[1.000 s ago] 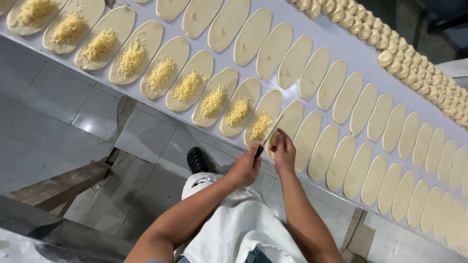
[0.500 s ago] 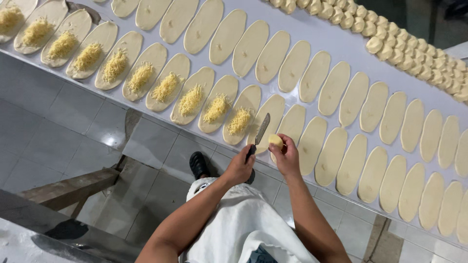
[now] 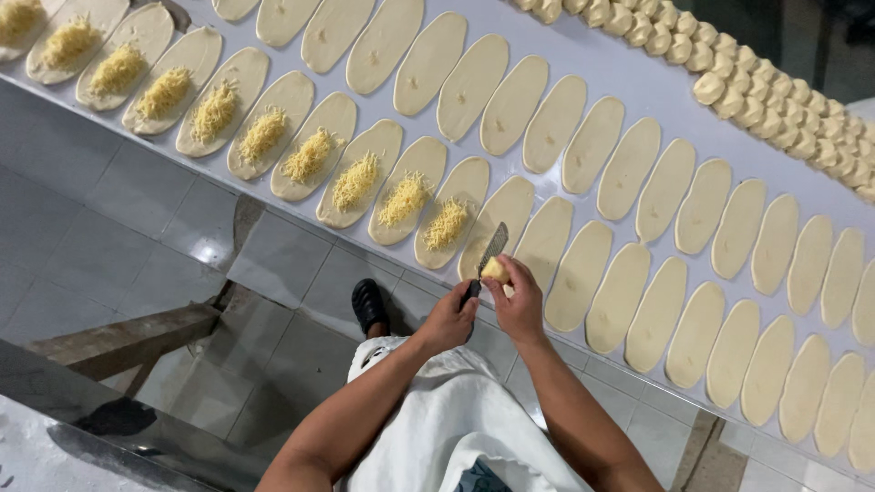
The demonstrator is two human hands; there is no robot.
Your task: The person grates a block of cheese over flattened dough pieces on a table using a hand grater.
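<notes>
My left hand (image 3: pixel 448 321) grips the dark handle of a narrow metal grater (image 3: pixel 490 250), its blade slanting up over the table edge. My right hand (image 3: pixel 519 301) presses a small block of yellow cheese (image 3: pixel 495 270) against the grater. Just beyond lies a bare oval of flattened dough (image 3: pixel 497 219). To its left, several ovals carry piles of grated cheese, the nearest pile (image 3: pixel 446 223) beside the grater. To the right, the ovals are plain.
The long pale table (image 3: pixel 638 87) runs diagonally across the view with two rows of dough ovals. Small shaped dough lumps (image 3: pixel 775 100) line its far right edge. Below are grey floor tiles (image 3: pixel 118 219), a black shoe (image 3: pixel 368 305) and a white apron (image 3: pixel 456 419).
Both hands with the grater and cheese have shifted right along the table edge. One more oval now carries grated cheese.
</notes>
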